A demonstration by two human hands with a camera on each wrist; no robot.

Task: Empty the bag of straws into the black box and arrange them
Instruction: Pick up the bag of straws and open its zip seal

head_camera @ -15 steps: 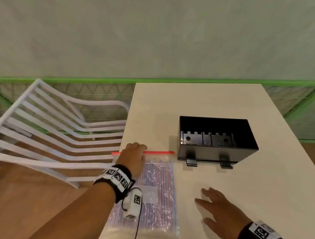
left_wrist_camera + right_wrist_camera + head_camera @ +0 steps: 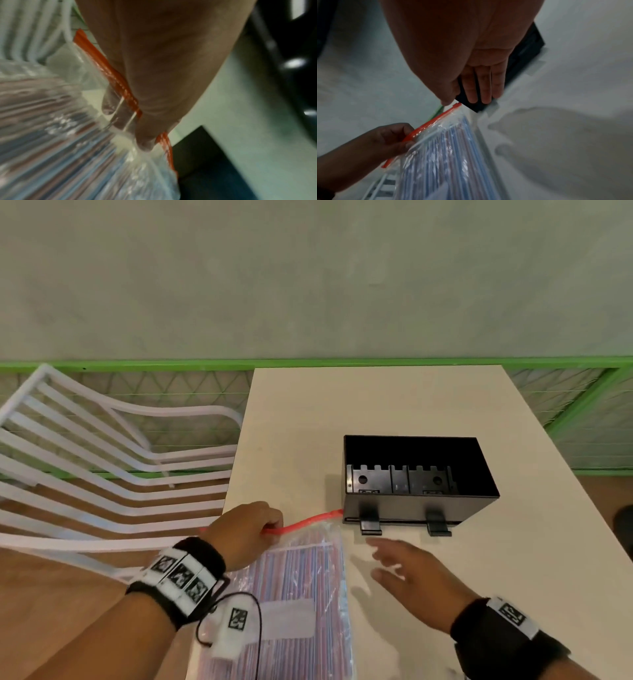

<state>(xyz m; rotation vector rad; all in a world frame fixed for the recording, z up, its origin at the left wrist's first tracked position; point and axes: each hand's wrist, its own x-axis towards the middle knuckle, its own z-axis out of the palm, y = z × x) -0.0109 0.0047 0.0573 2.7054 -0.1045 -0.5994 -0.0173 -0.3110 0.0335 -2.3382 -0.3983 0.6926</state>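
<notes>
Behind: pale grey-green wall, green metal railing (image 2: 342, 362) with wire mesh, white slatted metal chair (image 2: 102, 460) at left beside the cream rectangular tabletop (image 2: 394, 402).

On the tabletop, right of centre: open black rectangular plastic box (image 2: 419, 501), upright, notched dividers visible inside, two black clips on its near wall. No straws inside.

Near the front left corner: clear plastic zip bag (image 2: 301, 577) with an orange-red seal strip (image 2: 308, 520), packed with thin blue and red striped straws (image 2: 294, 563) lying lengthwise; white label on its face. Far corner of the seal strip touching or just beside the box's near left corner; cannot tell which.

Left hand (image 2: 245, 534): grip closed on the seal strip at the bag's upper left, thumb and curled fingers (image 2: 109, 104) pinching orange strip and plastic together, that edge lifted off the tabletop.

Right hand (image 2: 414, 580): grip wide open, fingers (image 2: 485, 86) straight and held together, holding nothing, palm down above the tabletop just right of the bag and near the box's front wall; shadow cast below. Motion-blurred in head view.

Black bands with white coded markers on both wrists.
</notes>
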